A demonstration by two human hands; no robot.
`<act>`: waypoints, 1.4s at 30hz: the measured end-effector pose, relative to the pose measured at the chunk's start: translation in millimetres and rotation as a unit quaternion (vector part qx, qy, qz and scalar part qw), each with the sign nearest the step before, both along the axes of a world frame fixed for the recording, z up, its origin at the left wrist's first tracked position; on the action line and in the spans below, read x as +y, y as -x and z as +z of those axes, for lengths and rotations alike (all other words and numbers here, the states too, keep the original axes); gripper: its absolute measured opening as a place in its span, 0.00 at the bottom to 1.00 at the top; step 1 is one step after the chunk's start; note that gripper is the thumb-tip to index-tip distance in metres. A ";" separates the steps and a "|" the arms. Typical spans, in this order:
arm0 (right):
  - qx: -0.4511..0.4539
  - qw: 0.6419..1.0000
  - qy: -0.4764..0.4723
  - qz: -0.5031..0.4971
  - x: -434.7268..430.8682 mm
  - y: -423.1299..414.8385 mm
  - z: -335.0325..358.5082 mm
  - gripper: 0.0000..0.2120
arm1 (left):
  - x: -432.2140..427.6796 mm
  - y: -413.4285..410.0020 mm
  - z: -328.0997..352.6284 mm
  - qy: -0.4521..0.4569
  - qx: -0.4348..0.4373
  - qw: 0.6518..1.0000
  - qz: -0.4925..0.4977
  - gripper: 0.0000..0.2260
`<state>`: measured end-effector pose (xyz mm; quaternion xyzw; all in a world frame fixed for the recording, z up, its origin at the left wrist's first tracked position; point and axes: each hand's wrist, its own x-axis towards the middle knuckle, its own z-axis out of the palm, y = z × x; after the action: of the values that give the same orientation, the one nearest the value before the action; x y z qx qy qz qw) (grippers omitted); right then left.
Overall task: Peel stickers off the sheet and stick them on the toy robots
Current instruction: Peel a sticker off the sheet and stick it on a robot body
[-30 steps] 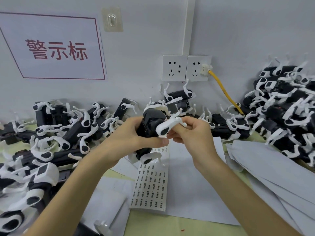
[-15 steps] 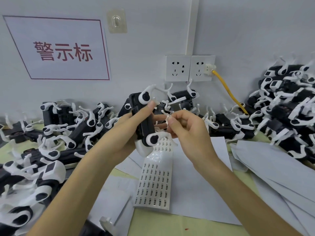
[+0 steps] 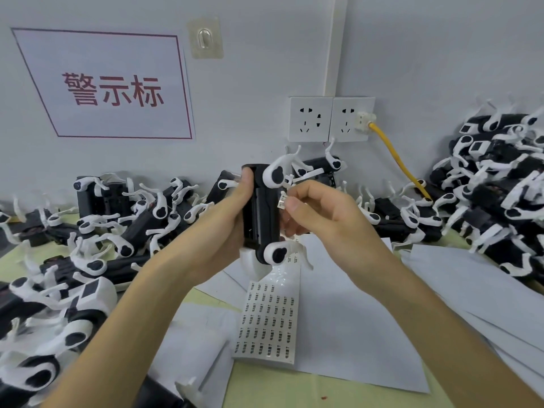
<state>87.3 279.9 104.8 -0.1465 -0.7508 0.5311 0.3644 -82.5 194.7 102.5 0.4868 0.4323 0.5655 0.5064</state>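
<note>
**Sticker** (image 3: pixel 282 201). Small white paper rectangle with dark print too fine to read. Pinched between thumb tip (image 3: pixel 294 205) and forefinger of the right hand (image 3: pixel 329 222), the other fingers curled below. Centre of frame, just beside the right edge of the robot's body; whether it touches the plastic cannot be told.

**Toy robot** (image 3: pixel 263 213). Oblong matte black body, held upright. Glossy white curved legs on round black-centred joints at upper right and lower right, with a rounded white shell at the bottom. Gripped by the left hand (image 3: pixel 223 225), thumb at the top left corner and fingers wrapped behind.

**Sticker sheet** (image 3: pixel 269 322). Shiny strip with rows of small printed labels, its upper end curling. Lies directly below the held robot, on flat white paper sheets (image 3: pixel 347 325).

**Left heap** (image 3: pixel 97 231) and **right heap** (image 3: pixel 500 187). Tangled black-and-white robots of the same make, at the frame's left and right edges.

**Table** (image 3: pixel 265 390). Pale yellow-green and smooth.

**Wall fittings.**
- White sign (image 3: pixel 109 86) with a red border and red characters, upper left.
- Clear adhesive hook (image 3: pixel 205 39).
- Double white socket (image 3: pixel 329 119).
- Yellow cable (image 3: pixel 394 157), plugged in and running down to the right.
</note>
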 end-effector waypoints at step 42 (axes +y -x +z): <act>-0.026 0.996 -0.070 -0.045 4.4 1.2 -2.5 0.04 | -1.4 -12.7 -0.1 -0.001 0.022 0.999 0.033 0.25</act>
<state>86.1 284.3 102.3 -0.1679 -0.7883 0.4559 0.3775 -69.8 193.4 102.4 0.4847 0.4585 0.5717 0.4774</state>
